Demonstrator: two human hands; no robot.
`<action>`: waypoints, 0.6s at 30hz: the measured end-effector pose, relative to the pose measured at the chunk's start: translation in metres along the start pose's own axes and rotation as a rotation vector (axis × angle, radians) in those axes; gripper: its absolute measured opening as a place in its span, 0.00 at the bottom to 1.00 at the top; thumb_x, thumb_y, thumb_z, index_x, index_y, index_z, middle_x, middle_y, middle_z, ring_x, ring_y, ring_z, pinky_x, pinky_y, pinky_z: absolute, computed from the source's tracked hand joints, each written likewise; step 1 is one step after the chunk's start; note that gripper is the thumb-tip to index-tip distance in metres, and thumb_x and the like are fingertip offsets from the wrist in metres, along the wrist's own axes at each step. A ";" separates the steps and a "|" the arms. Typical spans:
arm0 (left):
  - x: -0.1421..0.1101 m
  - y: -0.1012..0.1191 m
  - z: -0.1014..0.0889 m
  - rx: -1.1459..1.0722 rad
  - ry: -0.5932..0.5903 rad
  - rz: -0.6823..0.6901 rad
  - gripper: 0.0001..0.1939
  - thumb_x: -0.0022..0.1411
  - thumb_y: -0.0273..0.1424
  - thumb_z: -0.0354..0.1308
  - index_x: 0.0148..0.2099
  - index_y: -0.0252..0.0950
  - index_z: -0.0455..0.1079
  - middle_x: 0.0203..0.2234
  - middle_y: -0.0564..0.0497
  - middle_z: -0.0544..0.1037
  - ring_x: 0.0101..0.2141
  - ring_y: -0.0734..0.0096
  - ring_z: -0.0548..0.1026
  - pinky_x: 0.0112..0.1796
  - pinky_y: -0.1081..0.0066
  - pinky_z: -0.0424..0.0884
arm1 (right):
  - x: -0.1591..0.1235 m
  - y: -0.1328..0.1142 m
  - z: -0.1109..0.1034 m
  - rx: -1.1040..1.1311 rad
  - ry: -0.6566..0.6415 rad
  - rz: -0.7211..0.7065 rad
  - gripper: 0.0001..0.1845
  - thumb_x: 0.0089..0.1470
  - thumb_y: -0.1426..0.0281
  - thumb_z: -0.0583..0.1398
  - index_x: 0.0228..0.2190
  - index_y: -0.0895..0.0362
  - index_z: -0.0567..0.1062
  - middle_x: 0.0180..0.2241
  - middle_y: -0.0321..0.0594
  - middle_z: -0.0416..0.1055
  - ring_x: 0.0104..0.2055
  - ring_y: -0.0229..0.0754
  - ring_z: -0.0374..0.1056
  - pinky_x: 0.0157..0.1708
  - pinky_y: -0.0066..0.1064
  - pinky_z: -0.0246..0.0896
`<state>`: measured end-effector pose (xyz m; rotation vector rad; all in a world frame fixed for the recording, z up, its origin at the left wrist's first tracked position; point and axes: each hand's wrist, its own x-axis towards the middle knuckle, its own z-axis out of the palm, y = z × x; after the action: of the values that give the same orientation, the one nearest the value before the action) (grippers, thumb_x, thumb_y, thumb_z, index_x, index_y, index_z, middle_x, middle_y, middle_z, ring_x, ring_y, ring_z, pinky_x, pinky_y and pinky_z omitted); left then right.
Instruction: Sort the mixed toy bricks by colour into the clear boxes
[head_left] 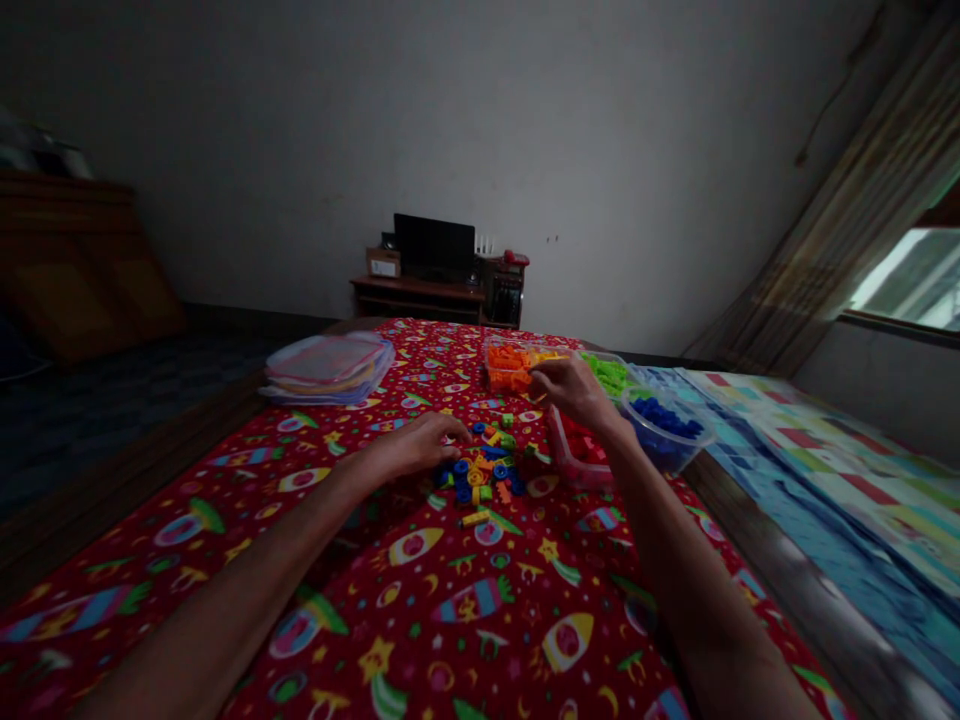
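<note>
A loose pile of small plastic building pieces (487, 470) in blue, yellow, orange and green lies on the red patterned cloth. My left hand (429, 442) rests at the left edge of this pile, thumb and fingers apart and slightly bent. Over the sorting containers reaches my right hand (570, 388), its fingers drawn together; what they hold, if anything, I cannot make out. Just left of it stands a clear box of orange pieces (508, 366), with yellow pieces (546, 356) beside them. Beneath my right wrist is a box of red pieces (581, 447), partly hidden by the arm.
Green pieces (607, 373) fill a container behind my right hand. A round tub of blue pieces (664, 418) stands at the table's right edge. Stacked lids (330, 368) lie at the far left. Beyond are a monitor (433, 246) on a desk and a bed (840, 450).
</note>
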<state>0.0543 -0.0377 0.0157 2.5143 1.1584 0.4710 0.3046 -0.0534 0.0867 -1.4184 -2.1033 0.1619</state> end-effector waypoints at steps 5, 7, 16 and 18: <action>0.001 -0.003 0.004 -0.031 -0.048 0.040 0.11 0.53 0.28 0.58 0.39 0.39 0.77 0.35 0.51 0.80 0.38 0.67 0.75 0.41 0.74 0.67 | -0.013 -0.035 0.028 -0.030 -0.177 -0.199 0.11 0.49 0.79 0.54 0.30 0.62 0.77 0.24 0.37 0.71 0.25 0.31 0.60 0.25 0.23 0.49; 0.000 0.000 0.004 -0.027 -0.061 0.035 0.11 0.52 0.28 0.58 0.38 0.39 0.77 0.35 0.51 0.80 0.38 0.67 0.75 0.41 0.75 0.67 | -0.018 -0.044 0.034 -0.099 -0.306 -0.221 0.11 0.49 0.79 0.55 0.29 0.62 0.77 0.24 0.38 0.72 0.24 0.31 0.59 0.24 0.23 0.47; 0.002 0.004 0.012 0.040 -0.088 0.036 0.10 0.49 0.24 0.57 0.34 0.39 0.76 0.30 0.51 0.79 0.34 0.68 0.74 0.37 0.75 0.67 | -0.026 -0.044 0.063 -0.305 -0.486 -0.182 0.15 0.54 0.73 0.54 0.39 0.56 0.79 0.33 0.44 0.76 0.32 0.38 0.69 0.26 0.24 0.51; 0.002 0.005 0.014 0.059 -0.074 0.021 0.06 0.50 0.26 0.57 0.32 0.38 0.75 0.27 0.52 0.77 0.32 0.68 0.73 0.35 0.75 0.66 | -0.026 -0.040 0.068 -0.275 -0.498 -0.192 0.14 0.54 0.71 0.55 0.40 0.54 0.78 0.34 0.43 0.76 0.34 0.39 0.70 0.27 0.24 0.53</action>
<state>0.0646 -0.0412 0.0058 2.5731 1.1345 0.3513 0.2429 -0.0785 0.0372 -1.4242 -2.7461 0.1678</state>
